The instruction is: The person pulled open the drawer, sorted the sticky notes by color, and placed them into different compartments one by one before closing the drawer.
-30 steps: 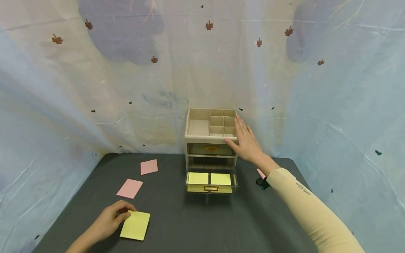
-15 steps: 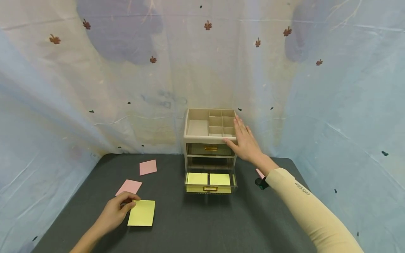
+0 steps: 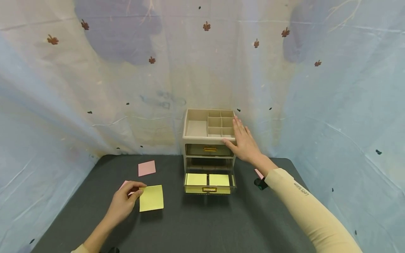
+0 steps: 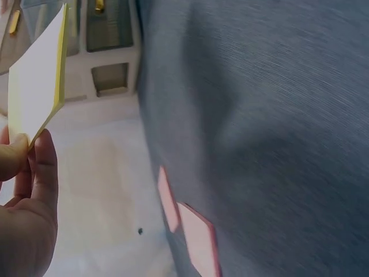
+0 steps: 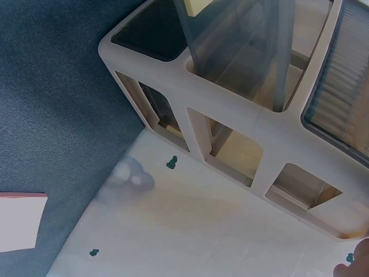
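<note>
My left hand pinches a yellow sticky note pad by its left edge, thumb against the fingers, and holds it above the table. In the left wrist view the pad shows a thin yellow side. A beige desktop drawer organizer stands at the back. Its middle drawer, see-through with a gold handle, is pulled out; two yellow sticky note pads lie side by side in it. My right hand rests on the organizer's top right edge, fingers straight. Few fingertips show in the right wrist view.
Pink sticky note pads lie on the dark table: one at the back left, one partly behind my left hand, and one by my right wrist. A patterned curtain hangs right behind the table.
My left hand has lifted the yellow sticky note pad and carried it forward and right, now partly covering the nearer pink pad. My right hand stays on the organizer.
</note>
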Tool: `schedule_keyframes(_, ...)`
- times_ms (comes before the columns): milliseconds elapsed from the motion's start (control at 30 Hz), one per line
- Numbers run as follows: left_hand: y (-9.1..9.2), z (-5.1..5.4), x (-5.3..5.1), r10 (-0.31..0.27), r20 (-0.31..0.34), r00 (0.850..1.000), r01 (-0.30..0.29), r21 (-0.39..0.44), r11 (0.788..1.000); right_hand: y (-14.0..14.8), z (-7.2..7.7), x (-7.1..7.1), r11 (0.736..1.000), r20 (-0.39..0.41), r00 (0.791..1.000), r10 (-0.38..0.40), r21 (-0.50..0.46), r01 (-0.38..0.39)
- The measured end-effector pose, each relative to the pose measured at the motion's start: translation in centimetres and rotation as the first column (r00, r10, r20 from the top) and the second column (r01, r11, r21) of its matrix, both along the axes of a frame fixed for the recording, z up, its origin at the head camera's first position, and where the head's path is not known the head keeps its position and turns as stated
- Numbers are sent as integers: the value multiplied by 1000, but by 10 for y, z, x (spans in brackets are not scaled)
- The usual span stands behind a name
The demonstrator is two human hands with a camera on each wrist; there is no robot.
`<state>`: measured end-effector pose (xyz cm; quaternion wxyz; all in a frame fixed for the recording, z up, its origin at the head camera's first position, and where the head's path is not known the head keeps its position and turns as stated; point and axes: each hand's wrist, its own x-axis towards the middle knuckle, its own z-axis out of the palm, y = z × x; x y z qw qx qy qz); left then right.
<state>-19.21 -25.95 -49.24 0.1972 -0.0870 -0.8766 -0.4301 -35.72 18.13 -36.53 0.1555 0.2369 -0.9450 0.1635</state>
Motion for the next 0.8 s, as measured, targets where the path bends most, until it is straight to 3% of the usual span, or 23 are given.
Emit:
schedule_keyframes(567, 36, 34, -27, -1, -62, 998, 11, 159, 987, 1, 0, -1, 1000, -20, 1000, 1, 4, -1)
schedule_keyframes(800, 54, 51, -36, -41, -81, 996, 59, 244, 968, 1, 0, 0, 1000, -16, 1000, -1, 7, 1)
